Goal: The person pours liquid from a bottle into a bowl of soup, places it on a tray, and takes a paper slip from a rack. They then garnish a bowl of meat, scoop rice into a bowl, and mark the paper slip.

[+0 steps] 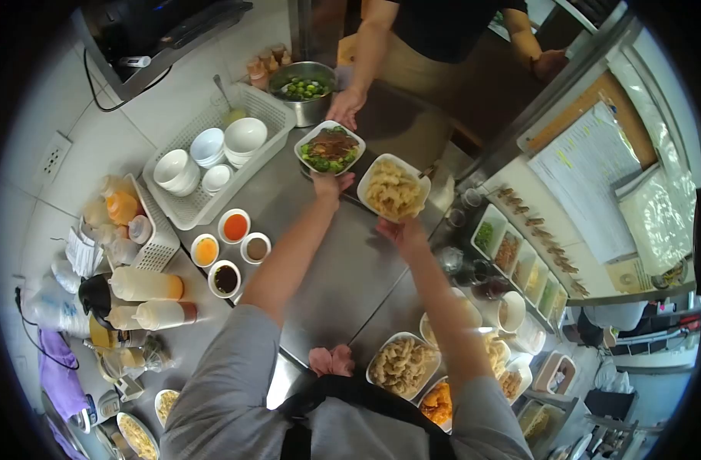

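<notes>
Both my arms stretch forward over the steel counter. My left hand (332,185) grips the near edge of a white bowl (331,148) holding green vegetables and browned meat. At that bowl's far rim is another person's hand (349,106), touching or very close to it. A second white bowl (395,188), heaped with pale golden fried pieces, is in my right hand (400,231), whose fingers are partly hidden beneath it. A spoon or fork handle (430,168) sticks out beside this bowl.
A perforated basket (183,215) with white bowls stands at left, near sauce cups (226,279) and squeeze bottles (147,285). A metal pot (306,115) is at the back. Topping trays (511,257) line the right; fried-food bowls (404,364) sit near me.
</notes>
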`<state>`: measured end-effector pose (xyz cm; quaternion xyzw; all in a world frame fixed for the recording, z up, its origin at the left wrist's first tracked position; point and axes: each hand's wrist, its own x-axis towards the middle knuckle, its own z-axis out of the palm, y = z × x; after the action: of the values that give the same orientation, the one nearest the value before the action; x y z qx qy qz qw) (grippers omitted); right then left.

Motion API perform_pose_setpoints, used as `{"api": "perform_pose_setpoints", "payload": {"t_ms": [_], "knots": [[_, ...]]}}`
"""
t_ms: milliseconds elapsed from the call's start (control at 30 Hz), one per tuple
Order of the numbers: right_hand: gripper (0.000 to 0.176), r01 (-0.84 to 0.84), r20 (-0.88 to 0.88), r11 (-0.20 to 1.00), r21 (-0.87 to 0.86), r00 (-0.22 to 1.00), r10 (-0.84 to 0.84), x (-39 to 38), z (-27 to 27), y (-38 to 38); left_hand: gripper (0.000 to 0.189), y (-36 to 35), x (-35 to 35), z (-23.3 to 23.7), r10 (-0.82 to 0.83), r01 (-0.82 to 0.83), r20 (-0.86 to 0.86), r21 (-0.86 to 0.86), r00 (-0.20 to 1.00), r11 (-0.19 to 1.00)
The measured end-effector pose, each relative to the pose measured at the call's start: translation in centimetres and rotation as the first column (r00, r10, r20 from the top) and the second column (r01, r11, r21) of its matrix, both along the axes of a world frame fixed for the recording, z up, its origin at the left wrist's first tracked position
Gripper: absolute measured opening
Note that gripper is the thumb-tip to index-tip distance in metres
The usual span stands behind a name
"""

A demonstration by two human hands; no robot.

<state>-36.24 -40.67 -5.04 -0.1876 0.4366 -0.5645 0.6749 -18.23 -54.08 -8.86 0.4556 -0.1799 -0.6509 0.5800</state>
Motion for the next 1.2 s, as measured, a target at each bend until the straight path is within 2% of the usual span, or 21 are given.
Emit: {"api": "perform_pose_setpoints", "payload": {"t_ms": [100, 133, 233, 333, 400, 467, 500, 567, 633, 700, 733, 767, 800, 833, 867, 967, 1000, 1067, 1100, 1133, 1200], "knots": [[0.038, 0.002, 0.01, 0.999, 0.042, 1.0, -0.002, 0.3, -1.8, -2.4, 0.043, 2.1, 0.8, 0.9, -0.068, 0.069, 0.017, -0.06, 0.998, 0.996], [0.039, -0.003, 0.01, 0.999, 0.033, 1.0, 0.002, 0.5, -2.1, -3.3, 0.036, 3.5, 1.3, 1.9, -0.122, 0.128, 0.139, -0.039, 0.983, 0.991], [0.044, -0.221, 0.152, 0.974, -0.055, 0.962, 0.227, -1.5, -2.6, -3.1, 0.03, 7.1, 4.9, 7.4, -0.219, 0.245, 0.293, -0.052, 0.93, 0.968], [0.059, -0.111, -0.115, 0.993, 0.041, 0.987, 0.115, -0.8, 0.9, 1.0, 0.036, 6.4, 10.4, 14.4, 0.058, 0.212, 0.687, -0.301, 0.724, 0.93], [0.052, -0.121, -0.208, 0.992, -0.031, 0.972, 0.112, -0.7, 0.5, 4.7, 0.041, 4.5, 13.7, 21.3, 0.459, 0.077, 0.63, -0.636, 0.627, 0.768], [0.039, -0.141, -0.292, 0.988, -0.058, 0.949, 0.119, 0.8, 3.1, 10.0, 0.032, 6.6, 14.2, 32.6, 0.659, 0.075, 0.582, -0.774, 0.476, 0.629], [0.031, -0.136, -0.294, 0.989, -0.055, 0.949, 0.115, 1.5, 3.8, 12.0, 0.018, 4.9, 14.6, 35.7, 0.784, 0.039, 0.347, -0.923, 0.515, 0.384], [0.021, -0.098, -0.374, 0.992, 0.081, 0.92, 0.121, 3.4, 5.4, 15.6, 0.022, 4.3, 14.8, 42.4, 0.931, 0.259, 0.296, -0.936, 0.214, 0.238], [0.019, -0.058, -0.414, 0.995, 0.076, 0.906, 0.085, 4.1, 5.3, 18.7, 0.032, 1.3, 14.5, 46.2, 0.99, 0.344, 0.133, -0.933, 0.043, 0.11], [0.018, -0.1, -0.46, 0.992, 0.07, 0.88, 0.121, 4.5, 6.3, 20.7, 0.043, -2.6, 14.7, 49.0, 0.893, 0.262, 0.413, -0.895, 0.181, 0.361], [0.018, -0.162, -0.485, 0.984, 0.071, 0.857, 0.176, 4.6, 7.3, 21.6, 0.061, -2.4, 13.8, 50.9, 0.592, 0.055, 0.479, -0.805, 0.649, 0.591], [0.018, -0.222, -0.508, 0.972, 0.075, 0.831, 0.229, 4.6, 8.2, 22.5, 0.083, -1.9, 13.9, 52.4, 0.271, 0.082, 0.474, -0.6, 0.838, 0.796], [0.019, -0.326, -0.438, 0.936, 0.134, 0.828, 0.351, 4.2, 8.9, 23.2, 0.092, -2.3, 13.9, 52.9, 0.22, 0.059, 0.391, -0.589, 0.894, 0.806], [0.02, -0.434, -0.556, 0.9, 0.043, 0.738, 0.382, 3.6, 9.0, 23.4, 0.102, -3.4, 14.1, 53.7, 0.17, 0.037, 0.301, -0.576, 0.938, 0.816], [0.021, -0.545, -0.667, 0.838, -0.029, 0.635, 0.389, 2.9, 9.0, 23.6, 0.102, -4.3, 14.3, 54.0, 0.287, -0.105, 0.179, -0.651, 0.941, 0.752], [0.027, -0.57, -0.787, 0.822, 0.003, 0.506, 0.354, 2.6, 11.5, 22.4, 0.053, -4.1, 14.3, 51.3, 0.368, -0.096, 0.204, -0.75, 0.907, 0.654], [0.029, -0.52, -0.792, 0.852, 0.059, 0.495, 0.357, 2.4, 12.0, 22.7, 0.045, -2.7, 13.5, 49.4, 0.276, -0.046, 0.194, -0.738, 0.941, 0.673], [0.035, -0.275, -0.527, 0.9, -0.337, 0.848, 0.062, 2.0, 8.1, 21.2, 0.034, 1.9, 11.2, 42.5, 0.091, 0.101, 0.239, -0.685, 0.967, 0.721], [0.044, -0.135, -0.401, 0.933, -0.334, 0.916, -0.011, 3.6, 11.1, 20.6, 0.034, 6.1, 9.9, 38.2, 0.028, 0.176, 0.3, -0.628, 0.953, 0.758], [0.048, -0.149, -0.456, 0.928, -0.343, 0.89, -0.026, 4.2, 11.9, 19.5, 0.036, 9.2, 9.2, 33.0, -0.07, 0.286, 0.394, -0.522, 0.916, 0.803], [0.058, -0.118, -0.502, 0.956, -0.27, 0.864, -0.035, 4.8, 9.1, 17.9, 0.038, 18.7, 6.4, 23.8, -0.148, 0.24, 0.415, -0.179, 0.898, 0.954]]}}
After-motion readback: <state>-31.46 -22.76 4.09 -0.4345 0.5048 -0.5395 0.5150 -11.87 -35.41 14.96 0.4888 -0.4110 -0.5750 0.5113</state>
